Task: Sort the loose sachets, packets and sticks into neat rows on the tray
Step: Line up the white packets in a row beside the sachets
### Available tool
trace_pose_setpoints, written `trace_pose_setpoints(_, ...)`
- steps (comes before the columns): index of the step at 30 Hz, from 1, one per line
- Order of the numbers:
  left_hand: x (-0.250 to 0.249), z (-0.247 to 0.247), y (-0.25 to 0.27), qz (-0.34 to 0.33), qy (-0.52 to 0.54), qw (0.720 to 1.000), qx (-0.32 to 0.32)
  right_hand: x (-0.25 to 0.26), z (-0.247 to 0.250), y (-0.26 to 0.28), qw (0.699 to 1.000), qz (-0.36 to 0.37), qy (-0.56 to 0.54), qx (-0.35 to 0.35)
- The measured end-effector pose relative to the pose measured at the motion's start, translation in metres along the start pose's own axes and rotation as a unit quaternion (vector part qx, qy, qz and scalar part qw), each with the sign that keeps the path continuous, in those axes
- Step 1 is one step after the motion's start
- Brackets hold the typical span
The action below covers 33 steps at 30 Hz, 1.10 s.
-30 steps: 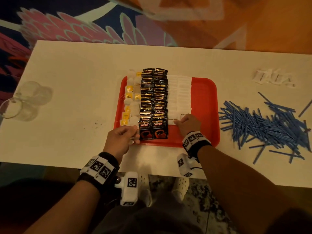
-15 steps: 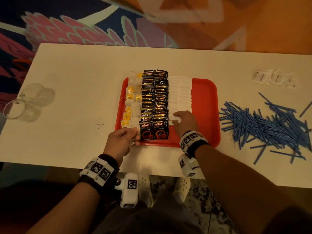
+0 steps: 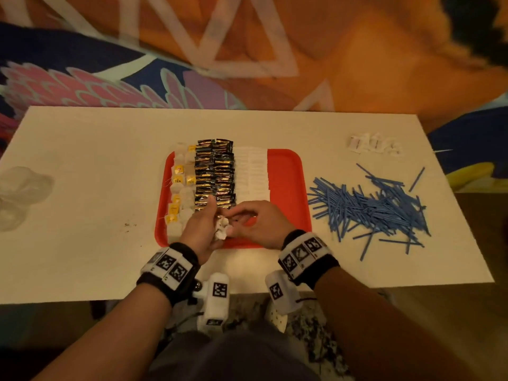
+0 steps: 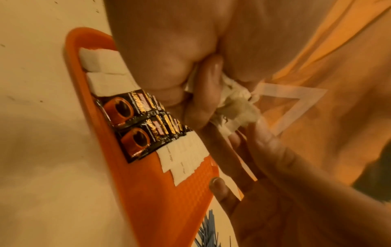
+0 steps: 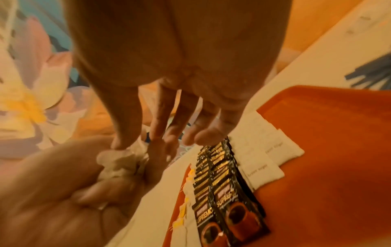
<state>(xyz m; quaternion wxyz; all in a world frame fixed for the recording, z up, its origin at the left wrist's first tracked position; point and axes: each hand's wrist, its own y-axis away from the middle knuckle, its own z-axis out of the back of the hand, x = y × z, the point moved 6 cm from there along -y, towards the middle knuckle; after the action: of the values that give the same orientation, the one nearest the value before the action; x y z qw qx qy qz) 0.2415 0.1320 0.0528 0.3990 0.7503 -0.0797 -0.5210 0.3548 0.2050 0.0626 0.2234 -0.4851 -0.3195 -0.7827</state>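
Step in hand, as I judge it: handling a crumpled white wad, probably a tea bag or torn paper, over the near edge of the red tray. Not a placing move yet.

Left hand: fingers curled round the wad, gripping it in the fist; thumb points up toward the packets. Right hand: thumb and forefinger pinch the top of the same wad, the other fingers loosely spread. In the right wrist view the thumb tip sits on the wad. Both hands meet at lower centre of the head view, above the tray's near rim.

Tray contents, left to right in the head view:
- tea bags, soft white pouches with yellow tags and thin strings, a slightly ragged row.
- coffee sachets, glossy black foil with gold print, two overlapping columns; the nearest pair shows an orange cup picture.
- white sugar packets, flat matte paper, serrated edges, overlapped like shingles.
The right part of the tray floor is bare, textured plastic.

Still loose on the white table: blue sticks, thin and straight, heaped at right centre; a small cluster of white packets at upper right. Clear plastic cups at the left edge.

Next move, judged: settle what the wad is, smooth it into the tea row or set it aside, then gather the sticks parallel for the bare strip. The wad looks limp and easily torn; a light pinch suits it.
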Motion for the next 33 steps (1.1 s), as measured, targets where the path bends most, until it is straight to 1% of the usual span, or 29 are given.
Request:
trace_pose_setpoints(2,-0.001,-0.01,0.003,0.003,-0.006,1.0,0.005,0.007,0.007,0.011,0.999,0.004,0.032,-0.002)
trace_pose_setpoints(5,-0.004,-0.026,0.008,-0.003,-0.035,0.999,0.042,0.014,0.019,0.025,0.998,-0.014,0.034,-0.05)
trace_pose_setpoints(7,-0.006,-0.037,0.016,-0.009,-0.049,0.996,0.07,0.013,0.025,0.032,0.996,-0.03,0.015,-0.078)
trace_pose_setpoints(11,-0.009,-0.05,0.027,-0.017,-0.062,0.99,0.124,0.007,0.034,0.044,0.987,-0.057,-0.074,-0.129)
trace_pose_setpoints(14,-0.007,-0.049,0.025,-0.033,-0.085,0.987,0.132,0.005,0.034,0.05,0.982,-0.066,-0.108,-0.143)
trace_pose_setpoints(17,-0.002,-0.048,0.026,-0.04,-0.084,0.985,0.144,0.004,0.036,0.051,0.98,-0.064,-0.096,-0.164)
trace_pose_setpoints(19,0.002,-0.047,0.028,-0.042,-0.099,0.982,0.153,0.005,0.041,0.053,0.975,-0.066,-0.083,-0.197)
trace_pose_setpoints(21,0.006,-0.043,0.028,-0.038,-0.105,0.983,0.144,0.005,0.047,0.054,0.968,-0.066,-0.081,-0.227)
trace_pose_setpoints(23,0.008,-0.035,0.026,-0.048,-0.115,0.986,0.111,0.005,0.053,0.056,0.966,-0.071,-0.078,-0.238)
trace_pose_setpoints(26,0.001,-0.027,0.028,-0.072,-0.089,0.992,0.058,0.006,0.059,0.058,0.969,-0.065,-0.038,-0.234)
trace_pose_setpoints(27,-0.002,-0.027,0.031,-0.078,-0.083,0.992,0.051,0.008,0.06,0.059,0.971,-0.058,-0.017,-0.231)
trace_pose_setpoints(29,-0.01,-0.032,0.034,-0.117,-0.123,0.984,0.052,0.01,0.057,0.06,0.973,-0.051,0.011,-0.224)
trace_pose_setpoints(31,-0.017,-0.037,0.035,-0.181,-0.186,0.964,0.051,0.01,0.051,0.061,0.975,-0.057,-0.014,-0.214)
trace_pose_setpoints(33,-0.02,-0.037,0.035,-0.209,-0.192,0.958,0.035,0.006,0.044,0.063,0.973,-0.078,-0.102,-0.192)
